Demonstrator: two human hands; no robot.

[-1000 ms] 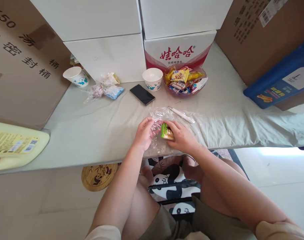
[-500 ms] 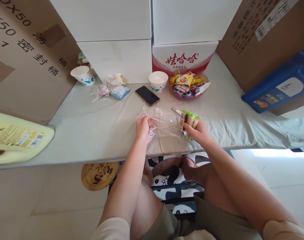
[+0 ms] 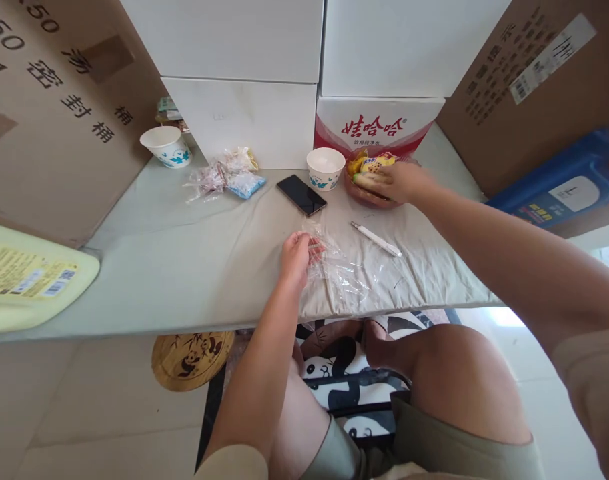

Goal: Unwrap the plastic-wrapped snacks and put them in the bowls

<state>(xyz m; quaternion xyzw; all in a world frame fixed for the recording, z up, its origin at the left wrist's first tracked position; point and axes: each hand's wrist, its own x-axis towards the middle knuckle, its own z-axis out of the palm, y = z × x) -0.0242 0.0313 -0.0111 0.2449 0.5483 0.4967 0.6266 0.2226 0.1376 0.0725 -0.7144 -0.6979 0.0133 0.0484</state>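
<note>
My left hand is closed on a crumpled clear plastic bag that trails over the cloth to the right. Over the pink bowl at the back is my right hand, slightly blurred, with its fingers on pale snack packs with a green end. Yellow-wrapped snacks lie in the bowl beside them; the hand hides the bowl's right part. A white pen-like cutter lies on the cloth between the bag and the bowl.
A phone and a paper cup are left of the bowl. Farther left are wrapped packets and another paper cup. White boxes stand behind. A yellow jug and a blue bottle flank the table.
My right hand has moved from the front of the table up to the bowl with the snack packs. The bag now hangs from my left hand alone, and the cutter is uncovered.
</note>
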